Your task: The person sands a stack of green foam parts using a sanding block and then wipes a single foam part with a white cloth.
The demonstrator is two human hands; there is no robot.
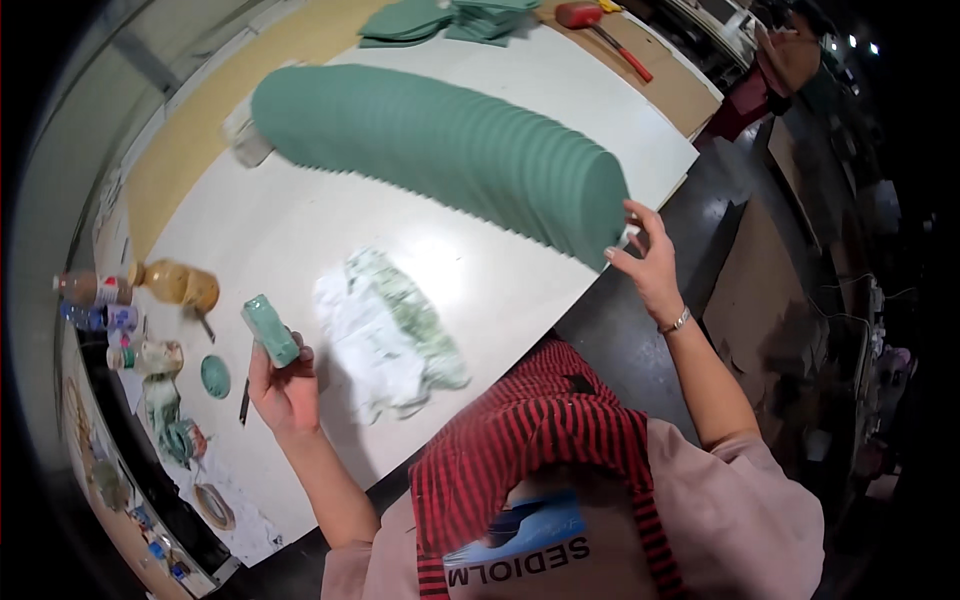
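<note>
My left hand (285, 385) is raised over the table, closed around a small green rectangular block (270, 330) with a shiny surface. A long fanned row of overlapping green sheets (430, 140) with rounded ends runs across the table. At the near right end of that row is my right hand (652, 262), its finger and thumb curved at the edge of the last sheet. Something small and white shows between those fingertips, too small to name. A crumpled white cloth (360, 345) with green stains lies between my two hands.
The white table (290, 210) carries bottles (180, 285), a round green lid-like disc (215, 377) and a tape roll (214, 507) on the left. More green sheets (405, 22) and a red mallet (600, 35) lie at the back. A person (775, 75) is at far right.
</note>
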